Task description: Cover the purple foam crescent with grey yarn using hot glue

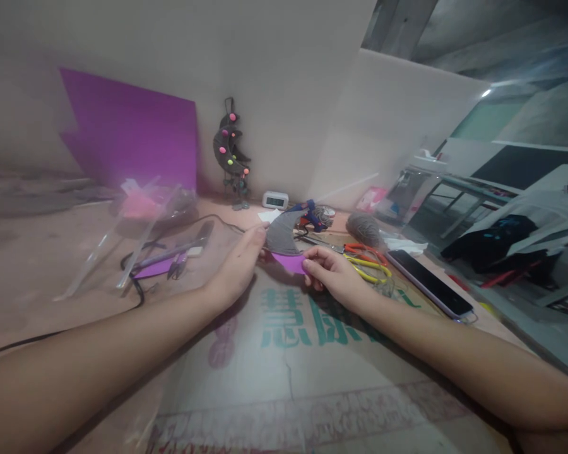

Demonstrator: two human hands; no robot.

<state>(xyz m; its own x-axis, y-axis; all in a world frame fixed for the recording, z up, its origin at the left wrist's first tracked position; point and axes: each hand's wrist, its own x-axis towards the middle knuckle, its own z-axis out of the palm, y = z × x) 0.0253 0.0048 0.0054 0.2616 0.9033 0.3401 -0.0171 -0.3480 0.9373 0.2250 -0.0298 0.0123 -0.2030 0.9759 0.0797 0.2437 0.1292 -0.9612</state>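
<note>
left hand (236, 268): bare | right hand (336, 276): bare | forearms: bare to the picture's edge

We face a plain pale wall (284, 69) that rises from the far edge of the bench (28, 271). A purple sheet (132, 132) leans on it toward the far left corner. A white panel (392, 126) stands along the far right edge. Past it we see a grey ceiling (478, 31), a pale green wall (487, 120), a metal-legged table (435, 186) and a dark board (520, 167). The light is dim.

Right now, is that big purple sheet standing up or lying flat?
Standing: the purple sheet leans upright against the wall.
</note>
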